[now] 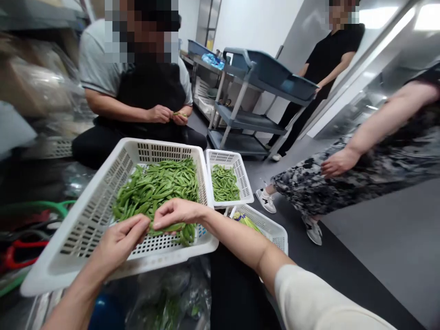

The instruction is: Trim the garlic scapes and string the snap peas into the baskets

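Note:
Over the near side of a large white plastic basket (85, 233), my two hands meet at a green pea pod (173, 228). My right hand (177, 213) is closed around the pod, its thumb on top. Just left of it, my left hand (129, 233) is closed with thumb and fingers pinched at the pod's end; what exactly lies in that pinch is hidden. A heap of green pods (161, 183) fills much of the basket. Below the basket's near rim, a clear plastic bag (172, 293) has some green bits in it.
A smaller white basket (247, 183) holds more pods; another basket (280, 233) holds green stalks. Across from me a seated co-worker (147, 91) handles a pod. A grey cart (254, 119) stands behind, with a person (333, 59) at it. Someone walks (357, 160) at right.

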The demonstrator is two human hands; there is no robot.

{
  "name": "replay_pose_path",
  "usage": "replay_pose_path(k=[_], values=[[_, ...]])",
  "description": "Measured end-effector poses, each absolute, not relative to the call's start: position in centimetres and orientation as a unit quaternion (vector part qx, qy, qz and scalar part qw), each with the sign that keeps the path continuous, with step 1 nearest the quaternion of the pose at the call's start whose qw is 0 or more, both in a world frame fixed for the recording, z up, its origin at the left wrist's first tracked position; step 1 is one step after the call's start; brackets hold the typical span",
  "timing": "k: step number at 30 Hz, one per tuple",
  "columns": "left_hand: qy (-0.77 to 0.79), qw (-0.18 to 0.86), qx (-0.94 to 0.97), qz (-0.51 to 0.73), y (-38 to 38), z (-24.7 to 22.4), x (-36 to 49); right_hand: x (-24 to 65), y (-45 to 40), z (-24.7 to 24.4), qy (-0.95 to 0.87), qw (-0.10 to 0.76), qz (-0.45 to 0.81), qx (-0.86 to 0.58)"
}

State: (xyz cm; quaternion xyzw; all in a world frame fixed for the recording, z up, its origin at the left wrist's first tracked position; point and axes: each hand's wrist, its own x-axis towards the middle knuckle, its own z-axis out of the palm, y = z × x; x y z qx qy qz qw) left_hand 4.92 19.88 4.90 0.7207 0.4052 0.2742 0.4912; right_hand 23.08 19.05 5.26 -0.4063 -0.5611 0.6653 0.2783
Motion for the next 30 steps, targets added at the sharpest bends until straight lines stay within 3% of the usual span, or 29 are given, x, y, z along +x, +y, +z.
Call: replay_pose_path(k=[3,6,8,11,12,16,18,21,25,30], values=[[0.433,0.575,0.597,0.354,19.6,5.7,5.6,21.6,18.8,5.1,-0.543,0.426,0.600,-0.405],[0.405,0.649,0.499,0.407,20.0,5.6,5.5,21.5,20.1,4.7,-0.407,0.592,0.518,-0.465],[0.370,0.689,0.462,0.419,20.3,5.5,4.9,22.4,21.3,4.4,-0.311,0.635,0.515,-0.485],[0.332,0.719,0.403,0.459,20.7,5.5,3.7,23.3,22.1,3.4,-0.346,0.556,0.521,-0.547],[0.329,0.723,0.384,0.471,20.7,5.6,3.3,23.2,22.0,2.9,-0.423,0.478,0.506,-0.580],[0.343,0.736,0.352,0.465,21.0,5.7,2.7,20.7,20.7,-0.1,-0.734,0.032,0.323,-0.596],[0.345,0.741,0.358,0.451,21.1,5.4,2.7,19.0,20.3,-1.5,-0.760,-0.048,0.281,-0.584],[0.344,0.736,0.370,0.450,21.2,4.9,2.6,17.7,20.7,-2.5,-0.740,-0.026,0.294,-0.604],[0.390,0.708,0.415,0.417,21.4,4.4,2.3,19.1,22.0,-1.2,-0.694,0.081,0.326,-0.637],[0.505,0.525,0.622,0.288,20.8,4.3,2.6,21.8,21.6,2.0,-0.594,0.228,0.443,-0.631]])
